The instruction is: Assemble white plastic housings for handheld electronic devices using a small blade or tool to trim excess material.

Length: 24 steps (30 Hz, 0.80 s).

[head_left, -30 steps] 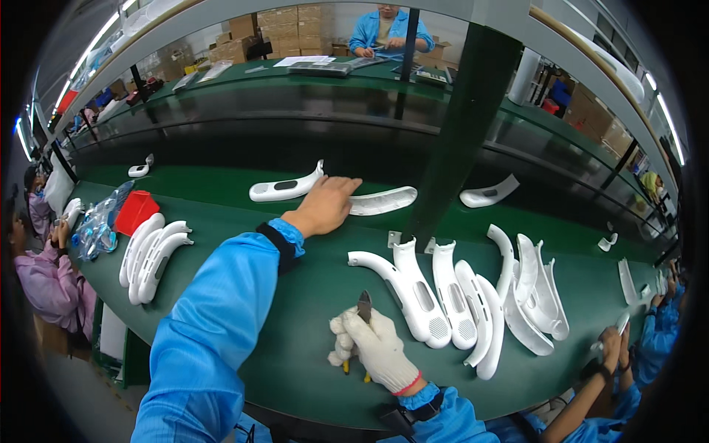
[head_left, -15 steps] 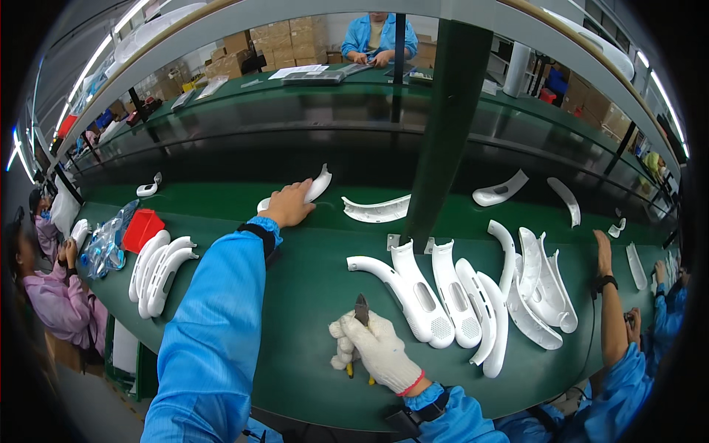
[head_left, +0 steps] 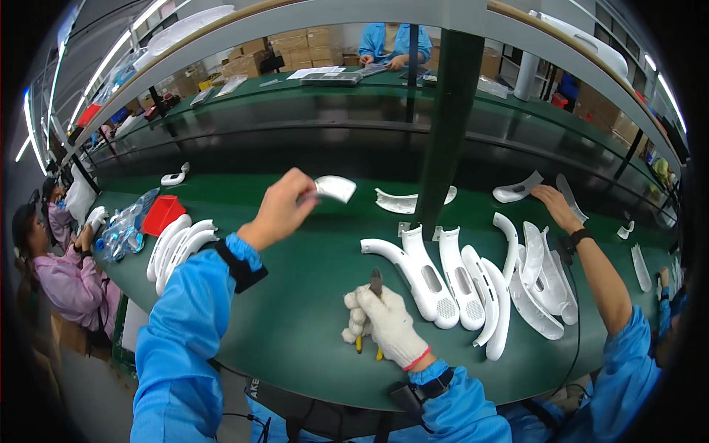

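Hands apart at the green bench, your bare left hand pinches a white shell by one end, left of the post; whether it touches the bench is unclear; your gloved right hand is wrapped round pliers, tips up; a firm, light hold on the shell's edges should serve best; keep those tips away, to spare its finish.

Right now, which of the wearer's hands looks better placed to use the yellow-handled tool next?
Probably the right hand: it is gloved and holds the yellow-handled tool, tip pointing away from the body. The left hand is bare, farther out, and busy gripping a white curved piece.
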Each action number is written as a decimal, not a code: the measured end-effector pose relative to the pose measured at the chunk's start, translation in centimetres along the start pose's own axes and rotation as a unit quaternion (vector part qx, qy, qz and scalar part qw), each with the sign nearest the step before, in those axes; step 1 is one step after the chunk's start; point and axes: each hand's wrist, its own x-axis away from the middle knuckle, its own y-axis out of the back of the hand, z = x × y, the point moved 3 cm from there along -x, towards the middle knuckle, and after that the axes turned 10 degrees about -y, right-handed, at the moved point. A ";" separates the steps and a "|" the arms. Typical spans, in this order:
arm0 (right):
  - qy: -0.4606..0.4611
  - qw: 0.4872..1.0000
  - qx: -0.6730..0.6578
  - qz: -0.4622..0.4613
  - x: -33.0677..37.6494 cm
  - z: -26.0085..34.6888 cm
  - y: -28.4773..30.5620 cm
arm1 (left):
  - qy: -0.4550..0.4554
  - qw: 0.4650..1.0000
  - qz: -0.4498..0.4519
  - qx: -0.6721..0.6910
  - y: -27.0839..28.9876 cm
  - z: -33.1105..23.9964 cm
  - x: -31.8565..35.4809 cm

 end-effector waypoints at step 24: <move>0.101 0.992 0.066 -0.036 3.0 -3.6 -1.9 | 0.400 0.893 0.023 0.204 1.6 -15.8 19.7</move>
